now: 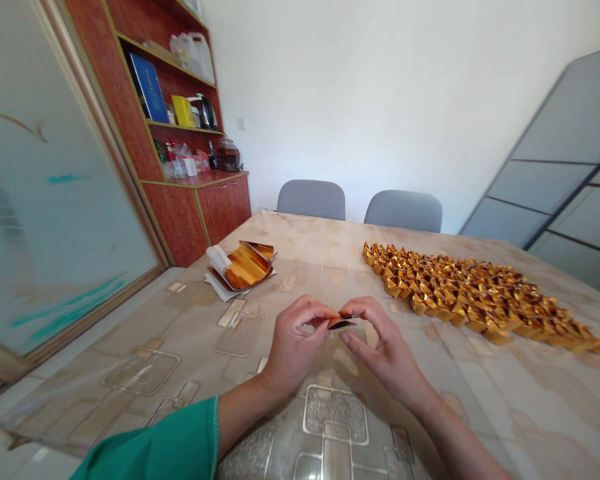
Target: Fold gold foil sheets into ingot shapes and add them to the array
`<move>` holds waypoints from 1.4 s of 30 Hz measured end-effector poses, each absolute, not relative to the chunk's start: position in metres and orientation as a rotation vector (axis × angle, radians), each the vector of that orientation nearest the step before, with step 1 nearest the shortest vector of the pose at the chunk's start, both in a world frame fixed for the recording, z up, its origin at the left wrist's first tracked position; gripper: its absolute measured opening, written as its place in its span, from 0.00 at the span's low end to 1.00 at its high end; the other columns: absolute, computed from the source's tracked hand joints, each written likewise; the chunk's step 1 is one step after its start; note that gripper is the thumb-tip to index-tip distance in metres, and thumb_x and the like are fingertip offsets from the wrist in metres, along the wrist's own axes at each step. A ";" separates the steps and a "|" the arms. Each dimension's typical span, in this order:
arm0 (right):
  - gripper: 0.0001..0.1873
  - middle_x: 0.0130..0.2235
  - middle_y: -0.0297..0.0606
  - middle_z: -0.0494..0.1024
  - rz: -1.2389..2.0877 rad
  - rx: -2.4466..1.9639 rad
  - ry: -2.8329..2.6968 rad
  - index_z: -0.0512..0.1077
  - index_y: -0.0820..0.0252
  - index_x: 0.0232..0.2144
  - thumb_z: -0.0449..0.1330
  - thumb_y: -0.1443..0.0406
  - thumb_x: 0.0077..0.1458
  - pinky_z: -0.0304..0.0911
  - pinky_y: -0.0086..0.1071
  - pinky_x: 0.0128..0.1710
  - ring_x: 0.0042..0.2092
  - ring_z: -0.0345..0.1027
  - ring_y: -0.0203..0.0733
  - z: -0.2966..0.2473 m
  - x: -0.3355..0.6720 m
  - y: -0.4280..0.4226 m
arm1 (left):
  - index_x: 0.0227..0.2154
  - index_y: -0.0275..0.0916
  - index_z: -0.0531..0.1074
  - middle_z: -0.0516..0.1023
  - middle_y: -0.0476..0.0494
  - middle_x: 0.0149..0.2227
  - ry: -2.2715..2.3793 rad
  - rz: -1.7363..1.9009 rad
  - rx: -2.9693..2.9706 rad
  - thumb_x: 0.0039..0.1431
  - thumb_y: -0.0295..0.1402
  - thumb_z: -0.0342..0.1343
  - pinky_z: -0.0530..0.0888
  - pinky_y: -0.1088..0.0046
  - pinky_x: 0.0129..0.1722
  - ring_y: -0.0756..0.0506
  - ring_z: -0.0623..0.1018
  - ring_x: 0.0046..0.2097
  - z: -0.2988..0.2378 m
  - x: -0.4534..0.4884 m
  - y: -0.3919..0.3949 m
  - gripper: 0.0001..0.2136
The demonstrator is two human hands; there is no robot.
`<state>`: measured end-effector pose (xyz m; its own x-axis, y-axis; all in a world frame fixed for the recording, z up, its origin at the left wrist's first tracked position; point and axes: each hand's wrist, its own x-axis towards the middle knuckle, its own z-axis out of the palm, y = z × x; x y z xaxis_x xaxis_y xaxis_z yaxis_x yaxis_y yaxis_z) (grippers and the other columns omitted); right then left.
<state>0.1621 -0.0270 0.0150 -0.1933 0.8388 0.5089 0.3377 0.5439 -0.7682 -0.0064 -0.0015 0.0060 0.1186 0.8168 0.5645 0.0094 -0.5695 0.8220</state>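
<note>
Over the glossy, rectangle-patterned counter (pixel 195 363), the left hand (pixel 295 340) pinches a thin folded foil piece (pixel 341 325), the right hand (pixel 380 341) curled at its edge, grip unclear.

Teal-green sleeve (pixel 160 443) with a stitched hem (pixel 213 427) on the left arm (pixel 243 408), right forearm (pixel 453 427) and hands (pixel 296 343) bare

Two grey, rounded-back chairs (pixel 311 199) stand before a plain white wall (pixel 355 100); reddish-brown wooden shelving (pixel 183 83) adjoins an apparently frosted-glass door (pixel 55 213).
</note>
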 end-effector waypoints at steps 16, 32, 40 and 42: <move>0.03 0.42 0.38 0.70 0.695 -0.907 -1.652 0.72 0.54 0.29 0.63 0.66 0.55 0.60 0.38 0.46 0.46 0.66 0.45 0.011 0.171 -0.020 | 0.35 0.40 0.76 0.78 0.44 0.30 0.656 1.144 1.248 0.56 0.37 0.60 0.72 0.74 0.30 0.47 0.77 0.31 0.008 -0.002 -0.007 0.07; 0.15 0.38 0.39 0.75 1.109 -1.109 -1.387 0.72 0.54 0.41 0.56 0.52 0.59 0.65 0.36 0.37 0.39 0.69 0.44 0.011 0.172 -0.020 | 0.29 0.35 0.73 0.78 0.48 0.30 0.722 1.001 0.559 0.45 0.25 0.68 0.75 0.78 0.33 0.52 0.78 0.30 0.002 -0.004 0.007 0.10; 0.20 0.22 0.29 0.63 1.072 -1.134 -1.360 0.67 0.58 0.23 0.64 0.49 0.50 0.51 0.30 0.25 0.25 0.54 0.35 0.006 0.156 -0.019 | 0.30 0.35 0.71 0.77 0.48 0.31 0.735 1.158 0.779 0.42 0.31 0.70 0.76 0.75 0.36 0.51 0.77 0.33 0.004 0.000 -0.001 0.14; 0.20 0.22 0.28 0.62 1.087 -1.134 -1.375 0.66 0.58 0.23 0.64 0.49 0.49 0.50 0.29 0.24 0.24 0.53 0.35 0.007 0.157 -0.019 | 0.30 0.35 0.71 0.77 0.47 0.31 0.752 1.156 0.796 0.41 0.31 0.71 0.76 0.75 0.35 0.51 0.77 0.33 0.004 0.001 -0.001 0.15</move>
